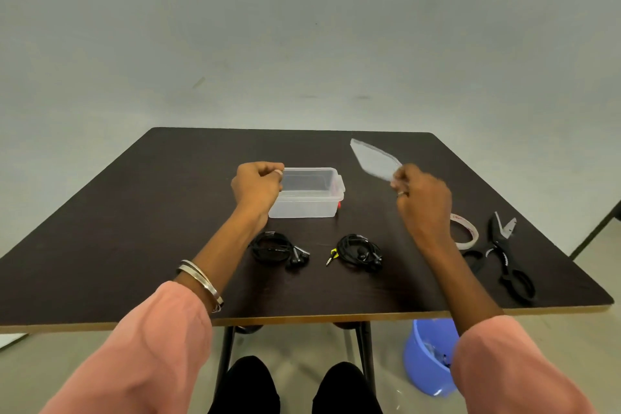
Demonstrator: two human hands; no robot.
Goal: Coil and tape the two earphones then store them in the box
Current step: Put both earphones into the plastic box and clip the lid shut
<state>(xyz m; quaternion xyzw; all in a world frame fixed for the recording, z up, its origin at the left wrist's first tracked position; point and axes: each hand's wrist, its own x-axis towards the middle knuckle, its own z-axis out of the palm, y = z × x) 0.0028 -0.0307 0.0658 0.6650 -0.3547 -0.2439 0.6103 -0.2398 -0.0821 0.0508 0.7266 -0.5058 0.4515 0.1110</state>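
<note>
Lid [373,158] is pinched in your right hand [421,198], lifted off. Your left hand [257,186] grips the clear box [309,202] rim. Both coiled earphones [279,249] lie on the tabletop [134,228].

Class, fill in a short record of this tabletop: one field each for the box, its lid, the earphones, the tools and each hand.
box: clear plastic box, open, mid-table
lid: clear lid, raised off the table
left hand: left hand grips the box's left rim
right hand: right hand holds the lid
earphones: left earphone and right earphone, both coiled, on the table
tools: tape roll, scissors, at the right
</note>
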